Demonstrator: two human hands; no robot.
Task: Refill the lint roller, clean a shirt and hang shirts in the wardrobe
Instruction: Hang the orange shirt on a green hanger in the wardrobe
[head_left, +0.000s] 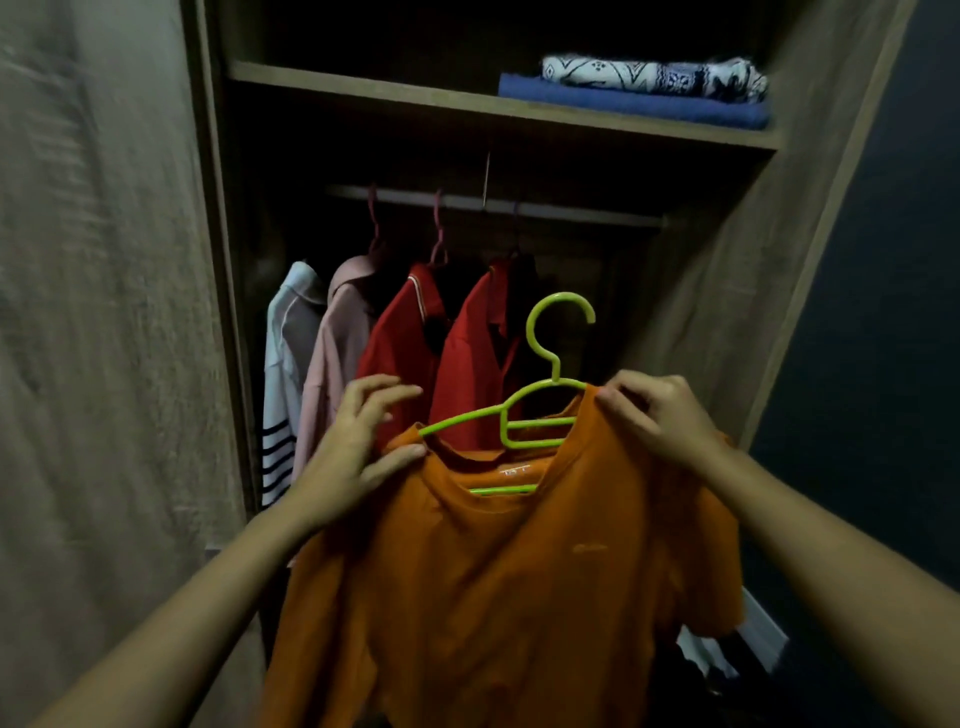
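Note:
An orange T-shirt hangs on a lime-green plastic hanger that I hold up in front of the open wardrobe. My left hand pinches the shirt's left shoulder with thumb and fingers, the other fingers spread. At the right shoulder, my right hand grips the fabric over the hanger's arm. The hanger's hook points up, well below the metal rail. The hanger's left arm is partly bare, outside the collar.
Several shirts hang on the rail: a white one with dark stripes, a pink one and two red ones. Folded clothes lie on the upper shelf. Wardrobe doors stand on both sides. Rail space shows at right.

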